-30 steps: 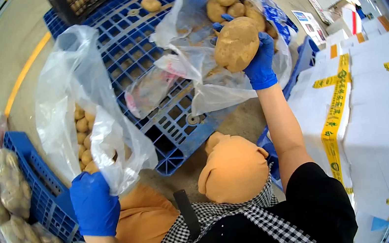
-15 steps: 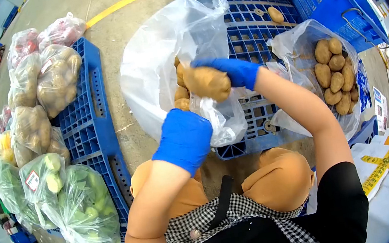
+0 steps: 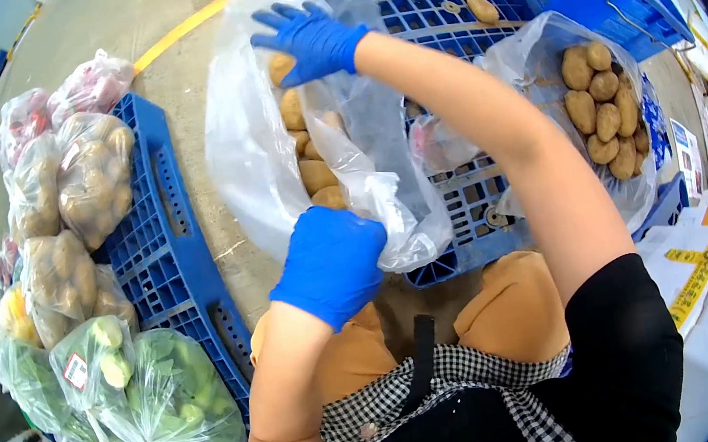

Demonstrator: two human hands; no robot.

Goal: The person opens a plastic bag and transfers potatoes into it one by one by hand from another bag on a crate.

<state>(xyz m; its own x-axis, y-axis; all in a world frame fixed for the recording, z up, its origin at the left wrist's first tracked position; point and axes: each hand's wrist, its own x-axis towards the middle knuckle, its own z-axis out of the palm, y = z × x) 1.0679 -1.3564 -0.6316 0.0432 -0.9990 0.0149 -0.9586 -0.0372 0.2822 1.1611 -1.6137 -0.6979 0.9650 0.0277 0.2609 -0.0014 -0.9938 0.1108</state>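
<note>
Pallets (image 3: pixel 173 192) of blue plastic are the biggest things near the work. Full bags (image 3: pixel 95 180) sit on the left one. By the other one is a big, clear, open bag (image 3: pixel 245 155), with potatoes (image 3: pixel 317 176) lying in a row inside. I can't tell how much of it rests on that pallet. This bag is soft and floppy, so its mouth needs to be wide and its side held up, or a potato could bump the edge and roll out.

Next in size is the second clear bag (image 3: pixel 517 62), open on the right, with more potatoes in it.

The two hands are apart. The left hand (image 3: pixel 332 256) is closed tight on the near edge of the open bag. That is a good grip, but pulling too hard might rip the thin plastic. The right hand (image 3: pixel 315 44) is at the far end with its fingers spread, over the bag. It is best to put each potato down low and softly, so it does not get a bruise.

Smallest is one potato (image 3: pixel 280 70) peeking out under the right palm. I can't tell if the palm touches it. It should sit snug by the others, with no plastic fold caught under it.
</note>
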